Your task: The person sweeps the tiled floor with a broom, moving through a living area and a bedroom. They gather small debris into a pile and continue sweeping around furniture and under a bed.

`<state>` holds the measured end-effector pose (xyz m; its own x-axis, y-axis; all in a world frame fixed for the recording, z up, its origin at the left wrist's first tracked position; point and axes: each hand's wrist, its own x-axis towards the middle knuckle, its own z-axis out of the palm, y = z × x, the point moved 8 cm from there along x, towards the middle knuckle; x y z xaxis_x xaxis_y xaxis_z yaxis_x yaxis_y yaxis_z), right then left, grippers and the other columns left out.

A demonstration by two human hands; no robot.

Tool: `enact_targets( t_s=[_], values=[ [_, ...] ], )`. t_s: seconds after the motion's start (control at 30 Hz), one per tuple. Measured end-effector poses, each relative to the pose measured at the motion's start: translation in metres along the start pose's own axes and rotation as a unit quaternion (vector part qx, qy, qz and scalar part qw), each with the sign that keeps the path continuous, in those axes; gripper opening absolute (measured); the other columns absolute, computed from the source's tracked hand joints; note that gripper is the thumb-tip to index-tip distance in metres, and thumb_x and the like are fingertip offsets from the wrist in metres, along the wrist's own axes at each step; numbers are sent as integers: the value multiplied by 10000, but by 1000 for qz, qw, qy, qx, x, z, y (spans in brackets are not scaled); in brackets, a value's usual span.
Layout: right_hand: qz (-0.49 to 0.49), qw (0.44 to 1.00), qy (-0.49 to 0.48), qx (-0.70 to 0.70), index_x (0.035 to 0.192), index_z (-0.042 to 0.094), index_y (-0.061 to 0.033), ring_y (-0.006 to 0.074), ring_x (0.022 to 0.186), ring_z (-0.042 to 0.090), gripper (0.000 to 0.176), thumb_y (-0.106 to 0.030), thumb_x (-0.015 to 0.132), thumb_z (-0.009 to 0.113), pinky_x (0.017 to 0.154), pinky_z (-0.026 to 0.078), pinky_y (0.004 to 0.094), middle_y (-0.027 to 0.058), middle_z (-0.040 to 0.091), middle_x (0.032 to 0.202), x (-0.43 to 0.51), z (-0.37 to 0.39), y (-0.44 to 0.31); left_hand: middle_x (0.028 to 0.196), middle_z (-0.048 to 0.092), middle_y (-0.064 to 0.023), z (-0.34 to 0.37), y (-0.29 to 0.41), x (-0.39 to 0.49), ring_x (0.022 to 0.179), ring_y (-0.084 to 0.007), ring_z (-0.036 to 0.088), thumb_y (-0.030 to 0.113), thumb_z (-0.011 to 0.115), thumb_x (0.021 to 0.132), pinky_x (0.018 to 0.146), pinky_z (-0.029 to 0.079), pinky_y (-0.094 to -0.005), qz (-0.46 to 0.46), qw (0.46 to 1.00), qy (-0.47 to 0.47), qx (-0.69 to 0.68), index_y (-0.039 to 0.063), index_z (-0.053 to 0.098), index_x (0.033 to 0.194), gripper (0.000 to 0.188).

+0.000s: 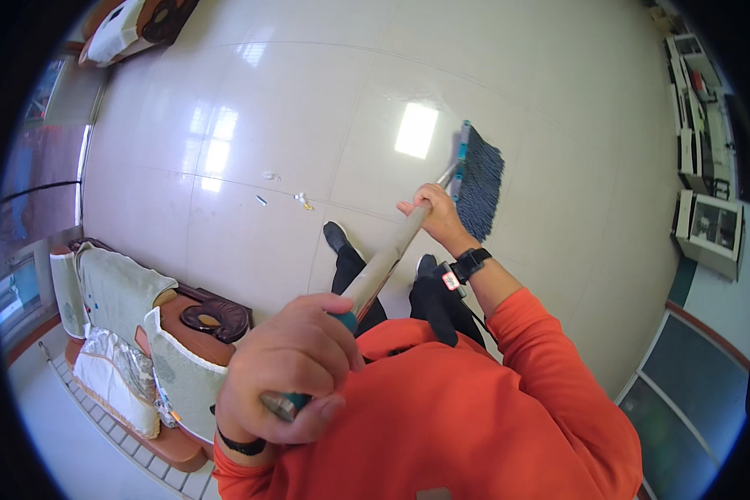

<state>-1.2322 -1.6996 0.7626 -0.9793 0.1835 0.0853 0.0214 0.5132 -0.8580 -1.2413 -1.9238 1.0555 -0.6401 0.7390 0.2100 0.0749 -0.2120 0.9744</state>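
Observation:
My left hand [294, 369] is wrapped around the teal grip at the top end of a mop's handle [384, 259]. Farther down the same pole, my right hand [436, 212] closes around it near the mop head. The flat mop head [480, 181] has dark blue-grey strands and a teal and grey frame, and lies on the glossy tiled floor [562, 187] ahead and to the right of my feet. Small scraps of litter [302, 200] and a short bluish piece [261, 200] lie on the tiles to the left of the mop.
A sofa [206, 331] with cloth covers and carved dark wood stands at the lower left. Part of another covered seat [115, 31] shows at the upper left. Along the right are a white cabinet [712, 231] and grey panelled doors [694, 375]. My shoes [336, 236] are on the floor.

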Motion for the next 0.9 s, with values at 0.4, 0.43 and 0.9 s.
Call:
enact_targets(
  t_s=[0.4,0.43,0.9],
  values=[
    [-175,958,-213,81,608,469,-99,302,689,526,397,-271,685,819,674,421,374,74,529,651,84,277,-126,577,551,2,-179,52,-100,540,-156,554,204,678,742,771,438,-389,19,955,272,115,142,505,644,208],
    [-198,946,-236,101,605,463,-98,296,682,524,403,-278,691,813,677,421,367,70,528,648,82,299,-144,562,542,11,-187,62,-107,525,-144,546,216,680,744,749,435,-371,30,950,281,136,148,501,634,221],
    [-249,874,-404,103,671,497,-75,301,775,530,441,-431,739,748,669,449,387,84,544,693,123,328,-296,646,578,33,-182,181,-118,594,-116,614,130,655,704,677,510,-275,104,961,109,231,139,541,720,115]
  ],
)
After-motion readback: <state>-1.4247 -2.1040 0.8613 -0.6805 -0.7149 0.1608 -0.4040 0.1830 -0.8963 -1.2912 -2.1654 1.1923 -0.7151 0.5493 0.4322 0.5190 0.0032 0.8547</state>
